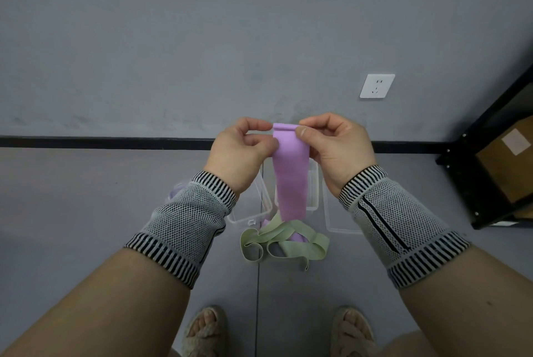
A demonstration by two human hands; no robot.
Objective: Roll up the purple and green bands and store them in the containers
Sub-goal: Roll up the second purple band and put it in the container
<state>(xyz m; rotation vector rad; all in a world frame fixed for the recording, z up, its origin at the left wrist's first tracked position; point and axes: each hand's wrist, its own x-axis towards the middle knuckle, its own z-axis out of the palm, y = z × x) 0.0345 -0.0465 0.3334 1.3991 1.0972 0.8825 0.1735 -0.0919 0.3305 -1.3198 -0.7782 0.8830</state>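
A purple band [290, 175] hangs flat in front of me, its top edge curled into a small roll. My left hand [240, 152] pinches the left end of that roll with thumb and fingers. My right hand [336, 146] pinches the right end. Below on the grey floor lie tangled green bands [291, 242] with another purple band [297, 238] partly under them. Three clear plastic containers stand behind the pile: a left container [261, 212], a middle container [313, 201] and a right container [331, 221], each partly hidden by my hands or the band.
A pale purple object [174, 193] peeks out behind my left wrist. A black metal shelf [490, 155] with a cardboard box [510, 160] stands at the right. A white wall socket [377, 86] sits on the grey wall. My sandalled feet [204, 330] are at the bottom.
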